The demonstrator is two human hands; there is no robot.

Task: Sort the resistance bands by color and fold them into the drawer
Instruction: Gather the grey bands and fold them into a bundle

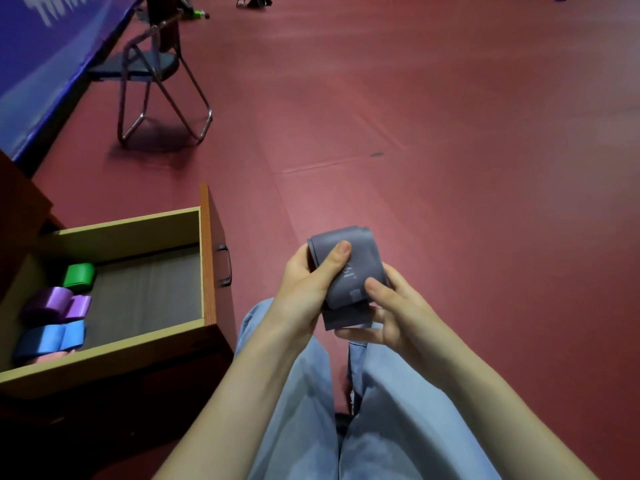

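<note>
A folded grey resistance band is held over my lap by both hands. My left hand grips its left side, thumb pressed on top. My right hand pinches its lower right part, with its fingers underneath. To the left an open wooden drawer holds folded bands along its left side: a green band, a purple band and a blue band. A pink band peeks out under the blue one.
The drawer belongs to a dark wooden cabinet at the left. A metal folding chair stands farther back on the red floor, beside a blue mat. My legs in light blue trousers fill the bottom centre.
</note>
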